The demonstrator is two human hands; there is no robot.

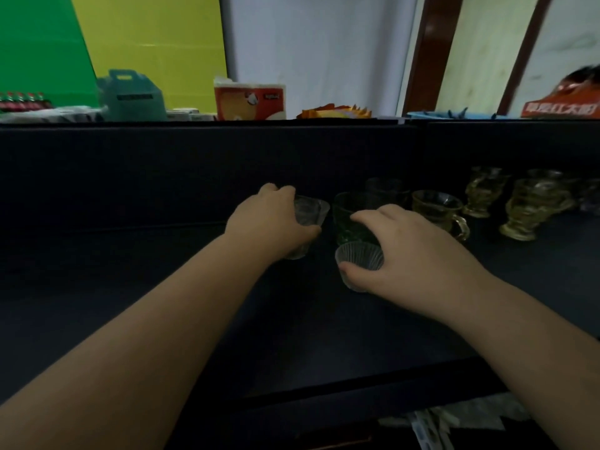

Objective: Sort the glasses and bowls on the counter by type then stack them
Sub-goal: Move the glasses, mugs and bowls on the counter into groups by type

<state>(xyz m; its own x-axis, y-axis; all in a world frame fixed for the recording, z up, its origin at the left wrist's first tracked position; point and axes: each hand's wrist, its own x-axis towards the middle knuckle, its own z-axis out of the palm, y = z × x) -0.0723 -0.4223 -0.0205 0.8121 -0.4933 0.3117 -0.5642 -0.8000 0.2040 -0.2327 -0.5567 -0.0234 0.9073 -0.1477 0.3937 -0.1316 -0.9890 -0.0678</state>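
Hands [272, 222] around clear glasses [358, 264]

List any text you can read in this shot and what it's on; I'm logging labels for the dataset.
Nothing can be read with confidence.
Tissue pack: small dark label near its top, too blurred to read.
Orange bag: a row of large white characters, too blurred to quote.
Teal box: dark strip on its front, unreadable.
Glasses on the counter, including those in the left hand and right hand: no markings visible.
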